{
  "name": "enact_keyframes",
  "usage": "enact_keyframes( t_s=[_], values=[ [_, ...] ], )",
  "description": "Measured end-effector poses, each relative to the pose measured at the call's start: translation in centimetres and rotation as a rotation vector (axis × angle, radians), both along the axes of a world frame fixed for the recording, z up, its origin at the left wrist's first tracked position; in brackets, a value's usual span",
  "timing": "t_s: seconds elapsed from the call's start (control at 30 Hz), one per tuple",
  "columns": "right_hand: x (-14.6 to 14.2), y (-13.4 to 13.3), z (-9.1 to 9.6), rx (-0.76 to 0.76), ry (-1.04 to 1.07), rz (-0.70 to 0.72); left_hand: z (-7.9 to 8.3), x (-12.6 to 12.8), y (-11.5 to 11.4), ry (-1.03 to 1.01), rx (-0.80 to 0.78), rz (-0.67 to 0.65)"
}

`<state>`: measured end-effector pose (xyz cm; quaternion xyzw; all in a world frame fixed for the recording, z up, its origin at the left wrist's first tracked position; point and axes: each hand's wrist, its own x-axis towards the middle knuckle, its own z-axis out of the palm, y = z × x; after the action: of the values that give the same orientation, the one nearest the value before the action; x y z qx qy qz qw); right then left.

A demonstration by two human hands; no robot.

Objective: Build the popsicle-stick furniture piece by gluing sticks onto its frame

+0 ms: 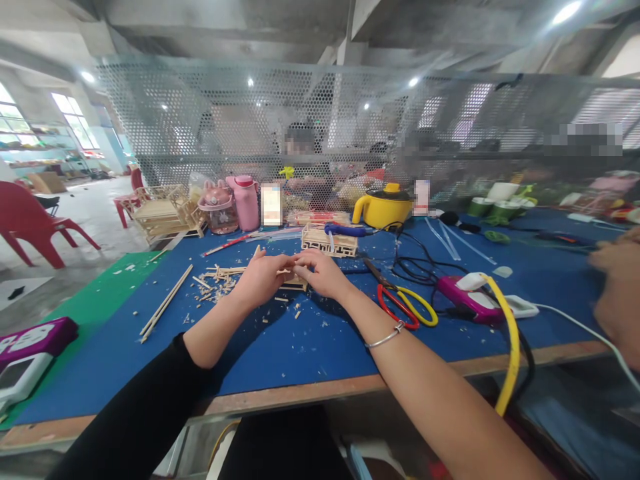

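Curled over a blue tabletop (300, 363), a worker's left hand (261, 273) and right hand (323, 270) meet fingertip to fingertip above a small stick frame (294, 285) — the piece sits directly beneath them, partly covered. Fingers of both hands are bent and drawn in close to the thumbs; because the fingertips overlap, how firmly either hand grips the piece cannot be told. A silver bracelet (385, 340) circles the forearm behind the right hand, while a black sleeve (145, 393) covers the arm behind the left.

Just left of the left hand lie scattered stick scraps (220, 285); farther out on that side, two long thin sticks (167, 303) rest side by side. Just beyond the right hand stands a second stick frame (317, 248), with a blue-handled tool (346, 231) lying at its top. To the right hand's right are scissors (385, 283) with one red and one yellow handle, then a purple power strip (465, 298) with a yellow cable (510, 347). Well apart at far right, another person's hand (617, 280) is blurred.

Farther beyond the left hand stand a pink bottle (247, 210) and a lidded jar (220, 215); beyond the right, a yellow pot (387, 210). Past them all rises a perforated screen (220, 127) — and, far off to the left hand's left, a red chair (40, 220).
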<state>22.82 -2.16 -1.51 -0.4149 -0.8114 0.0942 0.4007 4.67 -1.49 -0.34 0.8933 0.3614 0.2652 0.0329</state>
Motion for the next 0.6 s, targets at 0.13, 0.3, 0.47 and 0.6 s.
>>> enact_keyframes(
  t_s=[0.13, 0.3, 0.47, 0.6],
  values=[
    [-0.3, -0.2, 0.1, 0.028, -0.019, -0.002, 0.3, 0.0, -0.3, 0.039, 0.037, 0.048],
    [-0.7, -0.6, 0.5, 0.041, -0.028, 0.003, 0.7, -0.1, -0.6, -0.009, 0.018, 0.041],
    [-0.8, -0.6, 2.0, 0.036, -0.002, -0.007, 3.7, -1.4, 0.2, -0.064, -0.223, -0.098],
    [-0.8, 0.2, 3.1, -0.106, -0.008, -0.022, 7.5, -2.5, 2.5, 0.055, -0.486, -0.099]
  ],
)
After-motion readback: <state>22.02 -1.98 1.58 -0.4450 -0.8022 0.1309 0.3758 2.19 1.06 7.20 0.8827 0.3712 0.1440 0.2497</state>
